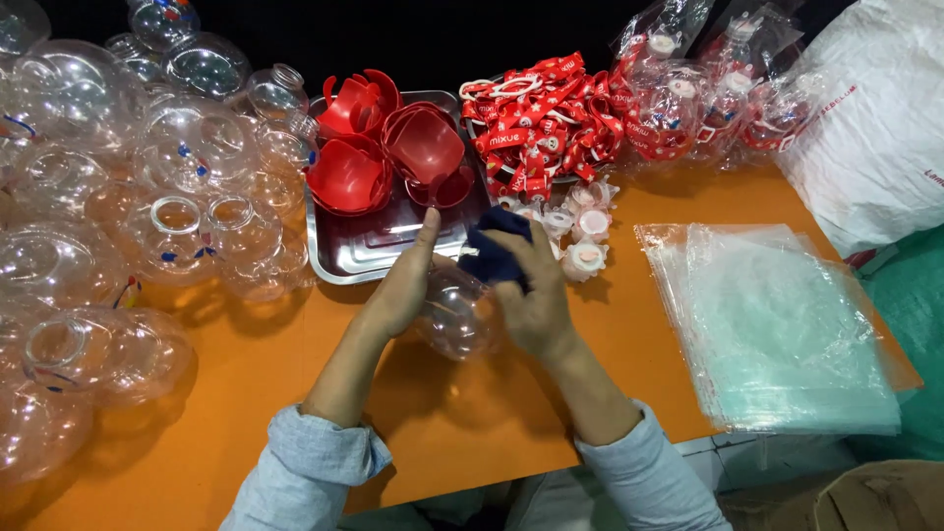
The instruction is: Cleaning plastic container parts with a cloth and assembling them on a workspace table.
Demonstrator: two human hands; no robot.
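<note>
My left hand (405,285) grips a clear round plastic bottle (458,317) from its left side, thumb pointing up. My right hand (536,295) presses a dark blue cloth (492,251) against the top of that same bottle. Both hands are over the middle of the orange table (246,393), just in front of a metal tray (379,246). The bottle's mouth is hidden under the cloth.
Many clear round bottles (118,197) are heaped at the left. The tray holds red plastic scoop-shaped parts (388,147). Behind lie red straps (536,123), bagged bottles (708,98) and small white caps (585,231). A stack of clear plastic bags (777,334) sits at the right.
</note>
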